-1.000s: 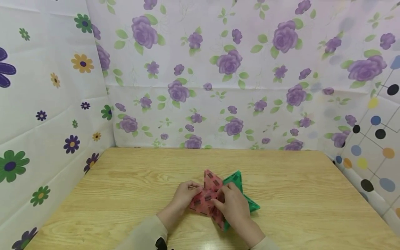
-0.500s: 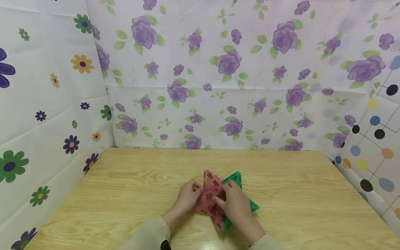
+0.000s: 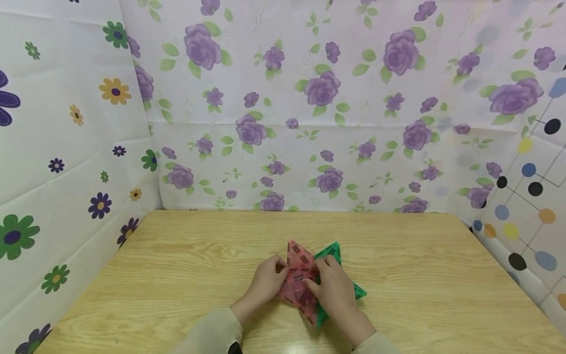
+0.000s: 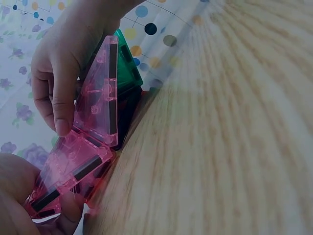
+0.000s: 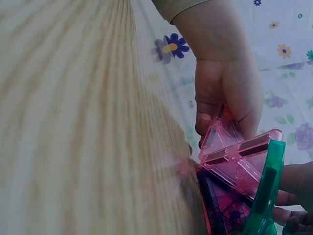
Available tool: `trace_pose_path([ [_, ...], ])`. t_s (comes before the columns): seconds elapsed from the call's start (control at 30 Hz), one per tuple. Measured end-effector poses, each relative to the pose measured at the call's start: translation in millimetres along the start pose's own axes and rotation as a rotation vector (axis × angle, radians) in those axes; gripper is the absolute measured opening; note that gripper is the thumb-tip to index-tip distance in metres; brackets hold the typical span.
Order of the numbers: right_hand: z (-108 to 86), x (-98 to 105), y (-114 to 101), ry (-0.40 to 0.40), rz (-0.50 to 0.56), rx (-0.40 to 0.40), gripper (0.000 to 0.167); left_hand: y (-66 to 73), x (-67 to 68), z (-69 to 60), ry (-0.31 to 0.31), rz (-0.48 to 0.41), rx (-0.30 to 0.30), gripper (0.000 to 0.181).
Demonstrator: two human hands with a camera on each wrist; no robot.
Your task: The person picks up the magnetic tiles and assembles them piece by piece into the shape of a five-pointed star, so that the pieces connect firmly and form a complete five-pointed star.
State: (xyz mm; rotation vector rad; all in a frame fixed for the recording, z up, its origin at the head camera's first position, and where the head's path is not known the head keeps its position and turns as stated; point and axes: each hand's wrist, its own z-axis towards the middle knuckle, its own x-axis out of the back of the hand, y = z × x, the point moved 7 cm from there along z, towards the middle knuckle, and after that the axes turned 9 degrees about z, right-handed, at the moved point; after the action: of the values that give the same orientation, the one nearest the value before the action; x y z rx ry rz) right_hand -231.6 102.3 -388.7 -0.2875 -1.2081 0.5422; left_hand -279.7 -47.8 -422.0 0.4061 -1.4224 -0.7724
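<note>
A star-like cluster of translucent magnetic tiles sits on the table, pink on the left and green on the right. My left hand (image 3: pixel 266 281) pinches the outer edge of a pink triangular magnetic tile (image 4: pixel 66 164), which stands tilted against the cluster. At the middle, my right hand (image 3: pixel 334 287) holds the pink magnetic tiles (image 3: pixel 297 285) with thumb and fingers, partly covering where pink meets green. Another pink magnetic tile (image 3: pixel 299 256) points to the back. A green magnetic tile (image 5: pixel 266 188) rises beside my right fingers in the right wrist view. Inner joins are hidden.
The wood-grain table (image 3: pixel 199 246) spreads around the cluster. A purple-flowered cloth (image 3: pixel 283 98) hangs along the back edge, a daisy-patterned cloth (image 3: pixel 79 196) along the left, and a dotted cloth (image 3: pixel 522 216) along the right.
My left hand has shifted slightly right, and the left pink tile has tilted up and inward with it. The right hand stays almost in place, moving only slightly. The green tiles remain put.
</note>
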Motion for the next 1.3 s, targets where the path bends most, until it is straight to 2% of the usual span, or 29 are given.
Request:
trace_pose_path([
  [0.37,1.7,-3,-1,-0.026,0.008,-0.004,0.039,-3.4,6.2,-2.2,0.014,0.017,-0.023,0.005],
  [0.53,2.4,0,-4,-0.059,0.022,0.003,0.042,-4.9,12.0,-0.7,0.016,0.065,-0.024,0.006],
  [0.73,3.5,7,-8,-0.104,0.053,0.033,0.042,-0.7,20.7,-1.7,0.026,0.121,-0.064,0.007],
  [0.9,5.9,14,-7,-0.109,0.059,0.022,0.037,3.4,28.0,-3.5,0.029,0.144,-0.076,0.012],
  [1.03,7.7,20,-6,-0.101,0.056,0.034,0.035,8.3,35.9,-4.6,0.039,0.166,-0.111,0.015],
  [1.3,10.9,30,-5,-0.141,0.116,0.036,0.03,15.4,49.5,-8.0,0.064,0.221,-0.182,0.018],
])
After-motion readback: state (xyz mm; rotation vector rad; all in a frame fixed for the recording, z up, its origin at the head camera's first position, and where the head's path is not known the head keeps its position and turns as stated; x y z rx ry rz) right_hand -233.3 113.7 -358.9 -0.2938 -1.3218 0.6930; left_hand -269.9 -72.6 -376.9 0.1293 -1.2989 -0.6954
